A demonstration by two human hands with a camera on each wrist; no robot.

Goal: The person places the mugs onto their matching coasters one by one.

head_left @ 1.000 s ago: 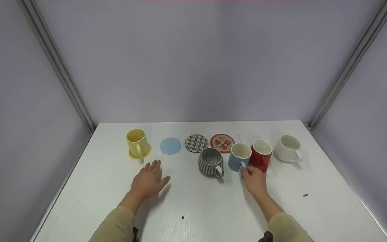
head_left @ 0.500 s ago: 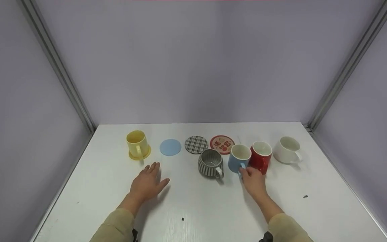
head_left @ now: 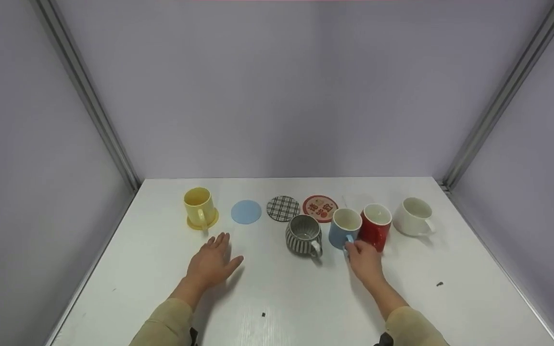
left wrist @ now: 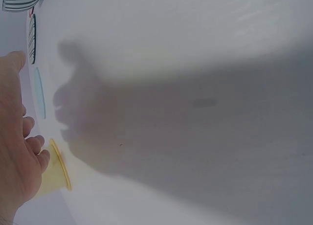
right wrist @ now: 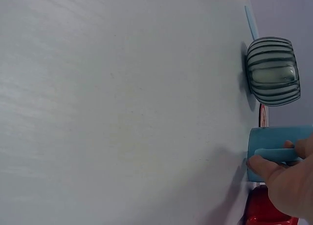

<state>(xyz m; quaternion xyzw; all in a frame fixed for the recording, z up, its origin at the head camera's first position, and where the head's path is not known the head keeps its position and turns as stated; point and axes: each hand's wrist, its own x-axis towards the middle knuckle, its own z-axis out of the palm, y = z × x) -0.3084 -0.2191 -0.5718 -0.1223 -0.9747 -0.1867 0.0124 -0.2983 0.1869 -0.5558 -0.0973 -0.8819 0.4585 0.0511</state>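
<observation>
My right hand grips the handle of a blue mug with thumb and fingers; the right wrist view shows the blue mug standing upright with the handle facing me. A red mug stands close on its right, and a grey striped mug on its left. My left hand is held over the table with fingers extended and thumb spread, holding nothing. Just beyond its fingertips a yellow mug stands on a yellow coaster.
Along the back of the white table lie a blue coaster, a black-and-white checked coaster and a red patterned coaster. A white mug stands at the right. Small dark specks lie nearer the front. Grey walls enclose the table.
The head view has shifted slightly. My right hand stays at the blue mug's handle, and the left hand and the other mugs keep their places.
</observation>
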